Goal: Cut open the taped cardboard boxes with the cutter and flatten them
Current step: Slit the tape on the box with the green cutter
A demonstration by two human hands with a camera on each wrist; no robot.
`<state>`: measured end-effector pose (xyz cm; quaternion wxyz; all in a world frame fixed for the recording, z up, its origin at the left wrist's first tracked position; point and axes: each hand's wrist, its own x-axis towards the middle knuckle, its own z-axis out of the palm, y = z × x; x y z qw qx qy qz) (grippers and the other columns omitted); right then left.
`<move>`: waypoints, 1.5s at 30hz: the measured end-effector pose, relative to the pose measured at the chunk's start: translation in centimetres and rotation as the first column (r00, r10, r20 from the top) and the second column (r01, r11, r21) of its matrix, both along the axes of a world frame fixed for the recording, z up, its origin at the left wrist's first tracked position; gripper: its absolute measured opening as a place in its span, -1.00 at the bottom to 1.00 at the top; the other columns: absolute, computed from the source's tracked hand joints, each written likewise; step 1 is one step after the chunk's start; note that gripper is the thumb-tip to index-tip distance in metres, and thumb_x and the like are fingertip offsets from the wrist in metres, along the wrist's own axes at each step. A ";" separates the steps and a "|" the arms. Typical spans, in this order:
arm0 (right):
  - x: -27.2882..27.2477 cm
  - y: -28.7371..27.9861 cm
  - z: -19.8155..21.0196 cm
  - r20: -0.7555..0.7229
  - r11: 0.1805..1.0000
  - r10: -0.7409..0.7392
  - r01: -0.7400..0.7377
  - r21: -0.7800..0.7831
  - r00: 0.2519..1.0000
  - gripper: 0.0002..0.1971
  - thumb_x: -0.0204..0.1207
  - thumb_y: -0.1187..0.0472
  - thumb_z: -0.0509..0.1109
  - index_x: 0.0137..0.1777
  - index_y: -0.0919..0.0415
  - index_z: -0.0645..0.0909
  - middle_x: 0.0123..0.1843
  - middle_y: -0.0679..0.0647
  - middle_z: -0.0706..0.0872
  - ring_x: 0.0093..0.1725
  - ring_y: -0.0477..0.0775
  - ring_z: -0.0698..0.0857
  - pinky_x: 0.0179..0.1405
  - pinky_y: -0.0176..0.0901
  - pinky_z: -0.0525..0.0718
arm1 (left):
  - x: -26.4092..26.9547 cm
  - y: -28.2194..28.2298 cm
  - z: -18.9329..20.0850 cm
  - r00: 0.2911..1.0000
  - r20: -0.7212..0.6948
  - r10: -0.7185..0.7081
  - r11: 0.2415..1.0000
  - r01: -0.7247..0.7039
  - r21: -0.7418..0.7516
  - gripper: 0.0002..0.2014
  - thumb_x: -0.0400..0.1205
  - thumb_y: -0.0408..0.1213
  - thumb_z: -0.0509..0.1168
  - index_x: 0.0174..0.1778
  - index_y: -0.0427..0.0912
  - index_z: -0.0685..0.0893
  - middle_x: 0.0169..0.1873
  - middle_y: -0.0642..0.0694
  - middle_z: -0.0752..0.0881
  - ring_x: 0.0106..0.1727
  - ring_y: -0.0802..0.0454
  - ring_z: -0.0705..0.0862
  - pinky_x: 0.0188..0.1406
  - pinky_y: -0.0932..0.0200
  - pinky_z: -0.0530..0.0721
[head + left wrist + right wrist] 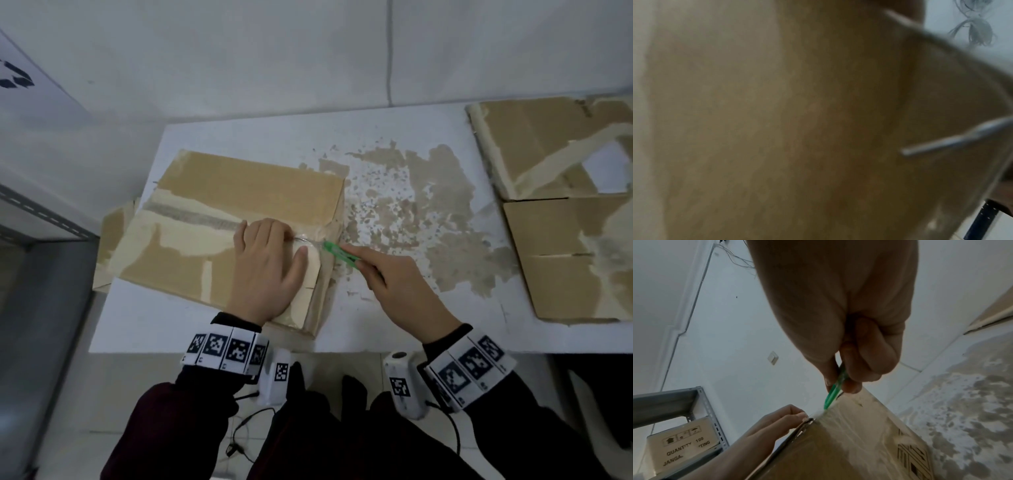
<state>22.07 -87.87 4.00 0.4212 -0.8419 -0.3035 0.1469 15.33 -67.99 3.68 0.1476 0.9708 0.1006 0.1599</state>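
Nearest the head camera are two dark sleeves banded with black-and-white marker cuffs, and just beyond them the hands at work on the brown, tape-streaked cardboard box. This box, the landmark here, lies on the worn white table toward its left side. The left hand lies palm-down on the box's top near its right end, fingers straight and close together, thumb spread toward the right edge, pressing the panel flat. Just right of the box, the right hand pinches the slim green plastic cutter between thumb and forefinger, the other fingers curled in; its tip meets the clear tape wrapped over the box's right edge, very near the left fingertips.

The step in hand seems to be slitting that end tape. To do it well, the blade should probably stay shallow and follow the flap seam, drawn away from the pressing hand, whose fingertips would be safer further back from the line. Steady downward pressure should stop the box sliding.

Well right of the box, flattened brown cardboard sheets lie on the table.
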 end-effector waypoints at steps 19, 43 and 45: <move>0.4 0.0 1.3 -0.226 0.982 0.164 -0.180 -0.049 0.960 -0.71 0.70 0.19 0.15 0.28 -0.05 0.62 -0.48 0.07 0.47 -0.57 -0.09 0.31 -0.52 -0.29 0.27 | 1.2 0.5 1.2 0.964 0.261 0.051 0.998 -0.058 0.021 -0.73 0.63 -0.14 0.10 -0.12 -0.28 0.58 -0.09 -0.20 0.57 0.04 -0.16 0.48 0.20 0.00 0.22; 2.4 0.4 0.8 0.363 0.973 0.024 0.062 -0.224 0.931 -0.73 0.58 0.20 0.36 0.25 -0.01 0.68 -0.29 0.04 0.56 -0.32 0.01 0.45 -0.54 -0.26 0.31 | 0.6 -2.1 -1.3 0.967 -0.011 0.254 0.926 -0.246 -0.286 -0.61 0.53 -0.09 0.20 0.26 -0.05 0.65 0.18 -0.04 0.52 0.36 -0.02 0.44 0.52 -0.24 0.05; 2.1 0.2 0.8 0.389 0.973 0.024 0.067 -0.219 0.921 -0.72 0.55 0.22 0.39 0.24 0.01 0.69 -0.32 0.03 0.55 -0.37 0.02 0.45 -0.58 -0.22 0.32 | 0.6 -2.1 -1.3 0.967 -0.002 0.255 0.930 -0.246 -0.272 -0.62 0.53 -0.10 0.21 0.25 -0.05 0.64 0.17 -0.05 0.52 0.35 -0.03 0.45 0.52 -0.25 0.07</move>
